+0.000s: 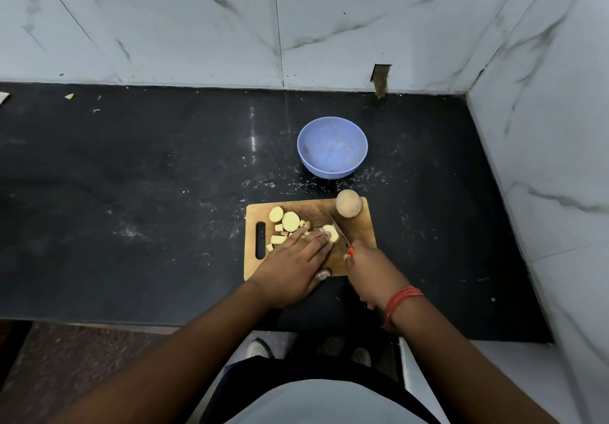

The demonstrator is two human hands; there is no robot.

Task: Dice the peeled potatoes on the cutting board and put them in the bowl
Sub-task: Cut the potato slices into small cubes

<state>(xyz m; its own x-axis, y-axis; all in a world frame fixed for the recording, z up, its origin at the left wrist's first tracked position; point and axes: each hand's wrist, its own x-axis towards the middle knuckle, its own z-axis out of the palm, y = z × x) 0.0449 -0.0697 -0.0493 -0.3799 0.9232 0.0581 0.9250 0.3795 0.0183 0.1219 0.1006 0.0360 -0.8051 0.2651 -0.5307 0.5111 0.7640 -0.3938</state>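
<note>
Dicing under way on the cutting board [359, 239], bowl [332, 146] apparently still empty.

The left hand [296, 265] lies flat, fingers straight, pressing a potato piece [331, 233]; the right hand [370, 272] is wrapped round the knife [339, 231], whose blade sits just beside those fingertips. Better to curl the fingertips back and cut straight down. Slices and cubes [283, 226] lie left; a whole potato [348, 204] waits at the far corner. The handle is mostly hidden, and the left hand covers some pieces.
</note>
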